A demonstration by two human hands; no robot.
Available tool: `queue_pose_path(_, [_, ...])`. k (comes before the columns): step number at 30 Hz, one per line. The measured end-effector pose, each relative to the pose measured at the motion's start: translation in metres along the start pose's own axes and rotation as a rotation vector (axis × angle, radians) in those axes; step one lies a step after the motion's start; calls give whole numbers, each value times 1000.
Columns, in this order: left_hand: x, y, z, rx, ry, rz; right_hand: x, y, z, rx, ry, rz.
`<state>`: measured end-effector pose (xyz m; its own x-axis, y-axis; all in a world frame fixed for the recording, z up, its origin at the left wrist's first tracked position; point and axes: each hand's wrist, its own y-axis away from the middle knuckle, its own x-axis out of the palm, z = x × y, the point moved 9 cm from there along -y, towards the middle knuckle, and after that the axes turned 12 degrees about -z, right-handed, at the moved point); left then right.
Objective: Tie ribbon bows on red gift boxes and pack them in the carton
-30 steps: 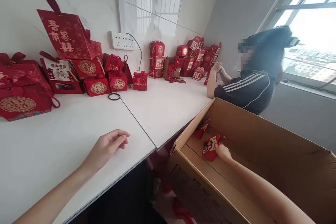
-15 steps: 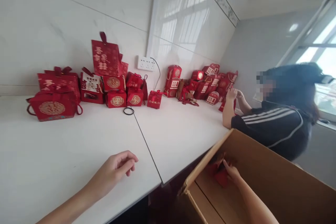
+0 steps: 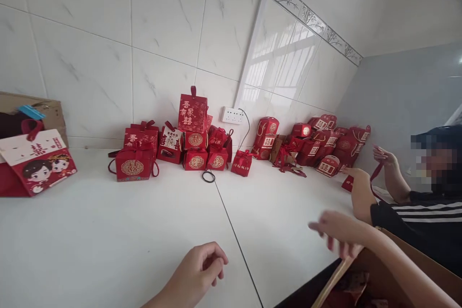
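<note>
My left hand (image 3: 202, 269) rests on the white table (image 3: 137, 236) near the front edge, its fingers curled in and nothing visible in them. Blurred by motion, my right hand (image 3: 337, 231) hangs over the table's right side by the cardboard box (image 3: 337, 279), its fingers apart and holding nothing visible. Red packets (image 3: 350, 288) lie inside that box, partly hidden by my right forearm. Red gift boxes (image 3: 133, 166) stand along the wall, with one patterned box (image 3: 193, 113) on top of a stack.
A person (image 3: 415, 207) at the right handles a red ribbon (image 3: 377, 171). More red boxes (image 3: 310, 149) stand in the back right. A large red and white box (image 3: 43, 168) is at the far left. A black ring (image 3: 208, 176) lies behind my left hand.
My right hand has let go of the red packet and come up out of the cardboard box. The view has turned left, bringing the large red and white box into sight.
</note>
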<state>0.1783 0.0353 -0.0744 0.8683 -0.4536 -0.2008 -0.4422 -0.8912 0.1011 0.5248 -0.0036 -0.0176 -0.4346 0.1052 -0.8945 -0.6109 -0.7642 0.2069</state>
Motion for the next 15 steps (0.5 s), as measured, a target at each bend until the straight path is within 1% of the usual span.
queue_pose_path(1, [0, 0, 0, -5, 6, 3, 1, -3, 40, -104, 31, -15])
queue_pose_path(2, [0, 0, 0, -10, 14, 7, 3, -8, 78, -199, 69, -63])
queue_pose_path(3, [1, -1, 1, -14, 21, 11, 6, -15, 111, -251, 97, -122])
queue_pose_path(5, [2, -3, 3, -10, 44, 19, 20, -33, 168, -302, 72, -193])
queue_pose_path(7, [3, -5, 6, 7, 73, 27, 36, -53, 214, -326, 40, -286])
queue_pose_path(9, [4, -9, 10, 6, 99, 24, 50, -71, 245, -293, 35, -387])
queue_pose_path(11, [6, -12, 17, -36, 113, 22, 59, -83, 264, -223, 34, -466])
queue_pose_path(13, [6, -14, 22, -89, 105, 15, 64, -90, 270, -139, 32, -524])
queue_pose_path(15, [6, -16, 24, -115, 81, -3, 64, -93, 269, -67, 28, -554])
